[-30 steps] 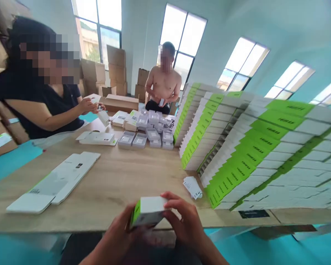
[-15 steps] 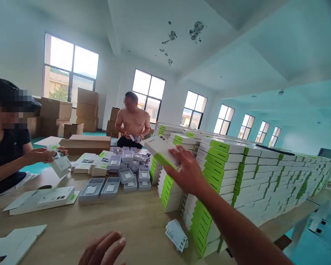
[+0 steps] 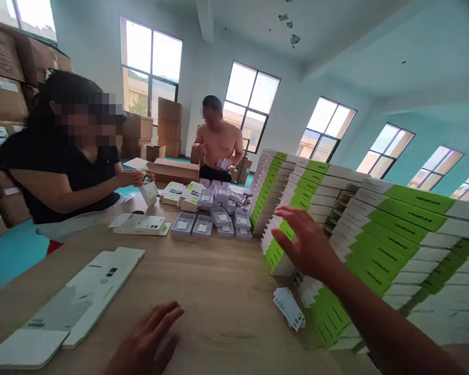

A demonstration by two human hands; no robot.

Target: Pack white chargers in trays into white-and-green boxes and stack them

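My right hand (image 3: 307, 242) is held out in front of the stacked white-and-green boxes (image 3: 312, 179), fingers apart and nothing in them. Low over the tabletop is my left hand (image 3: 152, 333), its fingers stretched out and its grasp empty. Left of that hand lie flattened box blanks (image 3: 89, 291), white with a grey-green patch. Below my right hand, a small fanned pile of printed white cards (image 3: 288, 307) rests on the wooden table (image 3: 214, 281) beside the stacks. Grey plastic trays (image 3: 182, 224), each with a white square piece inside, sit toward the far side.
At the left, a co-worker in a black top (image 3: 82, 166) holds a white carton (image 3: 149, 192). Another person (image 3: 222, 140) at the far end holds a small tray. Tall box stacks (image 3: 398, 229) line the right. Folded cartons (image 3: 140, 224) lie before the co-worker.
The white-and-green box my right hand held over the stacks has left it, and that hand is now empty. My view has turned left and down. My left hand shows more fully.
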